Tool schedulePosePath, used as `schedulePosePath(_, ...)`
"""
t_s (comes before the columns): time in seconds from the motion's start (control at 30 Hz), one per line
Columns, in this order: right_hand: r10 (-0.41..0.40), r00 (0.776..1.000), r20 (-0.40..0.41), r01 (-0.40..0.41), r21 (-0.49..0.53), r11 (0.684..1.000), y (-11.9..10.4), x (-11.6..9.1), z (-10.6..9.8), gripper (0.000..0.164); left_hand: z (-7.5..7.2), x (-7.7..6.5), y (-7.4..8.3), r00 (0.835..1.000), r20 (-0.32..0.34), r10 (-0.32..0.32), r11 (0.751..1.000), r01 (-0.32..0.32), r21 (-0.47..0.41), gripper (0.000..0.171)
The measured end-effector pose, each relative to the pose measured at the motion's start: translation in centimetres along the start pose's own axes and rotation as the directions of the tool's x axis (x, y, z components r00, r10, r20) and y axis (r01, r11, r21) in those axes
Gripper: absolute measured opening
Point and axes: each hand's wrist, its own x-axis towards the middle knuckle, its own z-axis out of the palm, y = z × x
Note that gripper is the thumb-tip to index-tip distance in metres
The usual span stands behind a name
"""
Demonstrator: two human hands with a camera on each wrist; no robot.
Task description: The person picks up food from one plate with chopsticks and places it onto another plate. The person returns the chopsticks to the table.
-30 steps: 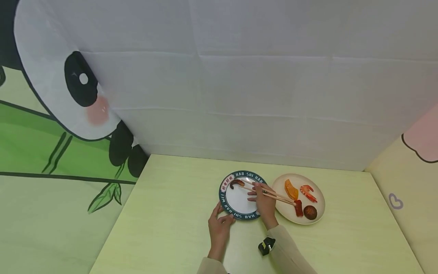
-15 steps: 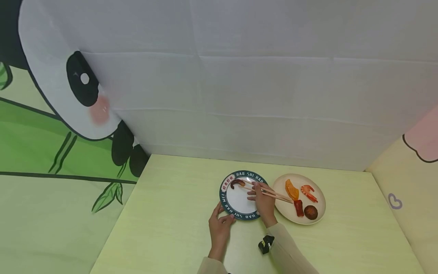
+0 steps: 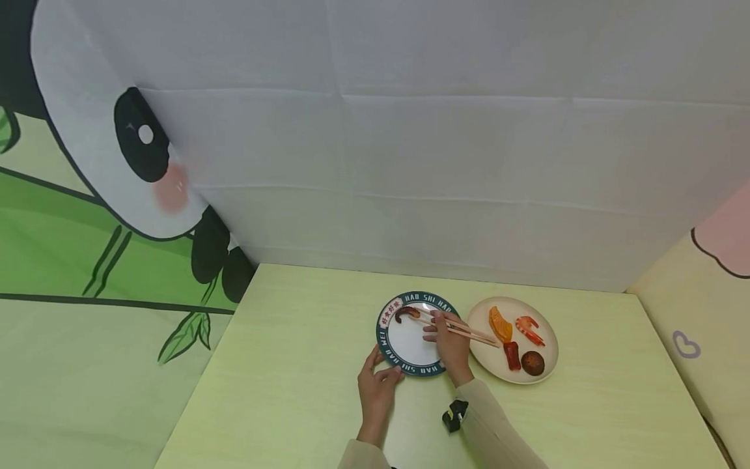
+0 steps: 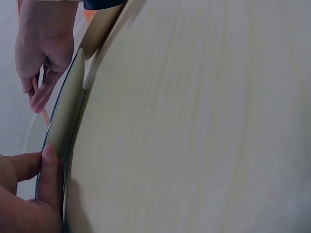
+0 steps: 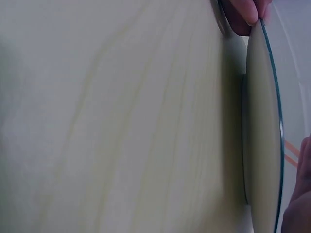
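My left hand [image 3: 376, 391] grips the near-left rim of a white plate with a dark green lettered border [image 3: 383, 342]. In the left wrist view its thumb and fingers [image 4: 48, 170] lie against the plate's edge. Over the same plate, my right hand [image 3: 454, 348] holds a pair of wooden chopsticks [image 3: 477, 335]. Their tips reach a curved dark brown food piece [image 3: 403, 314] with an orange-brown end, at the upper left inside the plate. The right wrist view shows the plate's side [image 5: 265, 126] edge-on, with two chopstick shafts [image 5: 291, 147] beyond it; the food is hidden there.
Just right, a cream plate [image 3: 549, 366] bears an orange wedge [image 3: 500, 324], a shrimp [image 3: 529, 330], a reddish-brown piece [image 3: 512, 355] and a round brown mushroom [image 3: 533, 363]. A white cloth wall [image 3: 410, 221] stands behind the pale table [image 3: 305, 326].
The back ends of the chopsticks have shifted slightly left, and the right wrist has risen a little in the head view. The left hand, both plates and the food pieces stay put.
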Motion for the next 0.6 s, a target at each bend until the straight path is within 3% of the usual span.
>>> schedulePosePath(0.43, 0.02, 1.0, -0.013, -0.02, -0.05, 0.999, 0.47, 0.27, 0.45, 0.028, 0.15, 0.06, -0.28, 1.0, 0.011, 0.005, 1.0, -0.005, -0.005, 0.074)
schedulePosePath(0.6, 0.004, 1.0, -0.019, -0.005, -0.013, 1.0, 0.74, 0.11, 0.69, 0.027, 0.2, 0.01, -0.31, 1.0, 0.011, 0.013, 1.0, -0.013, 0.0, 0.074)
